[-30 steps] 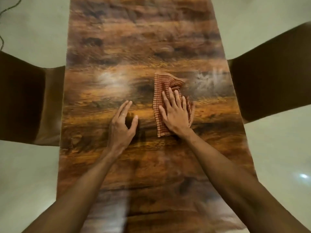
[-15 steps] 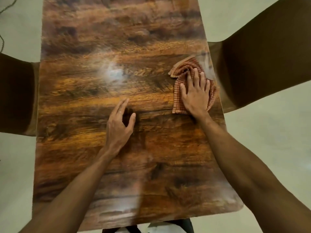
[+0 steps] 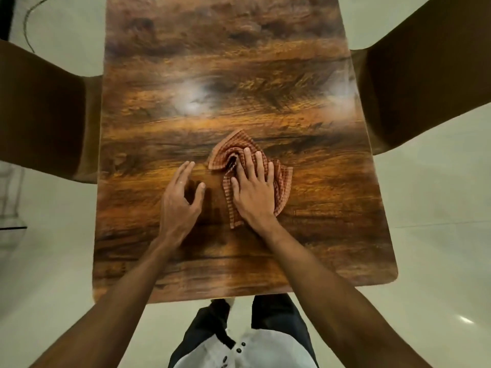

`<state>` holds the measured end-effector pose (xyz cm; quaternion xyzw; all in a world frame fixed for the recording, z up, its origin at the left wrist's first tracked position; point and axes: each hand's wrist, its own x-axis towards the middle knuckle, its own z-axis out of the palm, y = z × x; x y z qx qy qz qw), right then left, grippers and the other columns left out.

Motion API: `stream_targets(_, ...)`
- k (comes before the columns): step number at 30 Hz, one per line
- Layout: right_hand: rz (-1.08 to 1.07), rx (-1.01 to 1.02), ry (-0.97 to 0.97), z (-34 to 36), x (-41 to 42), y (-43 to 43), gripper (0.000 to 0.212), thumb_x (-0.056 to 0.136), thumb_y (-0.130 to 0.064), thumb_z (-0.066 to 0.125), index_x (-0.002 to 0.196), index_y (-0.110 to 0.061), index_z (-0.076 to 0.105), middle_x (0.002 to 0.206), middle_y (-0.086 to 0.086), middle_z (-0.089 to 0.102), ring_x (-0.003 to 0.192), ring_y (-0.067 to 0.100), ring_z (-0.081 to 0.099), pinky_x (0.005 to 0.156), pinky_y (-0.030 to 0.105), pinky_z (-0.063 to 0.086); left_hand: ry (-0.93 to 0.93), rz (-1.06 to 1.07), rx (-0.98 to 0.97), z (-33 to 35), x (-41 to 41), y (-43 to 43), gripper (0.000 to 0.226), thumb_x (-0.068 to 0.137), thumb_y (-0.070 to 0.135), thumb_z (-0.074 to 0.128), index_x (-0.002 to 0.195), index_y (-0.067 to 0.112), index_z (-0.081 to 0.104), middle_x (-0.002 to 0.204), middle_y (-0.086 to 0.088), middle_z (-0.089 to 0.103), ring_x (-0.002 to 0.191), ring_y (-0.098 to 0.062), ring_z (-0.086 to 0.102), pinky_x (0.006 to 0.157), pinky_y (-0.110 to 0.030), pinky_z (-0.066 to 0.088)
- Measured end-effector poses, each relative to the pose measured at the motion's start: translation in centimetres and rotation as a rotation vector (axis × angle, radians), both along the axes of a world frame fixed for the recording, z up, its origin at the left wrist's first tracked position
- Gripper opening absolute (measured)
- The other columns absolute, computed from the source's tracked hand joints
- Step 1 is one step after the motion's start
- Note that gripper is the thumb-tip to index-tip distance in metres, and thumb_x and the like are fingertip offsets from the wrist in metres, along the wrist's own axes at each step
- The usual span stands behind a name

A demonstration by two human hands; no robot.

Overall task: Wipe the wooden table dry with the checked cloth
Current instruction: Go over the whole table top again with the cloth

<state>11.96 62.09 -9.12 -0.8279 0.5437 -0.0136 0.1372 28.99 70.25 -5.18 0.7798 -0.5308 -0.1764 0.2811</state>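
Clearly mid-wipe: the right hand (image 3: pixel 254 193) presses flat, fingers spread, on the bunched checked cloth (image 3: pixel 282 181), while the left hand (image 3: pixel 178 201) rests open just beside it, grasping nothing, on the desk (image 3: pixel 305 248). Next, sweep toward the hazy patch (image 3: pixel 192 98) beyond the left hand (likely moisture).

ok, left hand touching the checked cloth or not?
Apart. The head view shows bare wooden table between the left hand and the checked cloth; the right hand lies flat on the cloth.

text: none readable | labels: none | view: somewhat blurred
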Motion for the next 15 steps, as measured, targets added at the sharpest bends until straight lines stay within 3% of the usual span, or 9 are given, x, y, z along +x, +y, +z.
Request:
stream_targets(1,-0.016,0.033,-0.011,0.5,1.8,1.5,0.061,0.109,-0.043,0.022,0.166,-0.022,0.02,0.176,0.006,0.002,0.162,0.031,0.0,0.128,0.058,0.006,0.004,0.007,-0.006,0.0,0.5,1.0,0.052,0.099,0.027,0.061,0.148,0.012,0.047,0.153,-0.006,0.048,0.144,-0.015,0.041,0.119,-0.023,0.029)
stream_targets(4,0.383,0.077,-0.02,0.6,6.2,9.7,0.065,0.105,-0.044,0.015,0.166,-0.021,0.019,0.175,0.009,0.008,0.162,0.033,0.0,0.127,0.061,0.01,0.036,0.019,-0.016,0.4,2.2,4.6,0.051,0.1,0.026,0.06,0.148,0.012,0.048,0.153,-0.007,0.048,0.143,-0.018,0.042,0.119,-0.024,0.029)
stream_targets(6,0.489,0.076,-0.06,-0.1,5.4,12.5,0.063,0.107,-0.046,0.02,0.166,-0.022,0.02,0.176,0.003,0.009,0.162,0.027,-0.003,0.129,0.057,0.009,0.046,0.025,-0.009,0.5,3.1,7.0,0.05,0.1,0.027,0.06,0.148,0.013,0.048,0.153,-0.005,0.049,0.142,-0.018,0.044,0.118,-0.019,0.027)
stream_targets(9,0.179,0.041,-0.064,-0.5,0.0,11.6,0.061,0.109,-0.049,0.031,0.165,-0.028,0.023,0.176,-0.003,0.009,0.162,0.023,0.001,0.13,0.055,0.006,0.08,0.036,-0.002,0.5,4.0,10.4,0.052,0.1,0.03,0.06,0.148,0.014,0.047,0.154,-0.004,0.048,0.142,-0.018,0.044,0.117,-0.026,0.029)
stream_targets(12,-0.25,0.014,0.041,0.0,-8.8,9.7,0.065,0.108,-0.056,0.025,0.167,-0.034,0.009,0.176,-0.003,0.004,0.162,0.027,0.002,0.123,0.043,-0.027,0.117,0.037,-0.011,0.6,4.4,13.5,0.055,0.099,0.034,0.058,0.149,0.014,0.047,0.154,-0.005,0.048,0.142,-0.021,0.044,0.119,-0.038,0.034)
stream_targets(13,-0.36,0.017,0.047,0.3,-11.6,9.4,0.066,0.107,-0.058,0.021,0.167,-0.035,0.007,0.176,-0.001,0.004,0.162,0.03,0.003,0.123,0.045,-0.028,0.126,0.038,-0.019,0.6,4.4,14.3,0.055,0.099,0.035,0.057,0.148,0.013,0.048,0.153,-0.005,0.049,0.141,-0.021,0.045,0.118,-0.041,0.036)
stream_targets(15,-0.512,0.044,0.052,0.7,-15.0,10.1,0.069,0.105,-0.058,0.016,0.168,-0.03,0.009,0.176,0.006,0.007,0.161,0.034,0.005,0.129,0.058,-0.006,0.137,0.045,-0.032,0.7,4.3,15.7,0.056,0.098,0.037,0.056,0.148,0.013,0.049,0.152,-0.005,0.05,0.14,-0.021,0.046,0.117,-0.044,0.038)
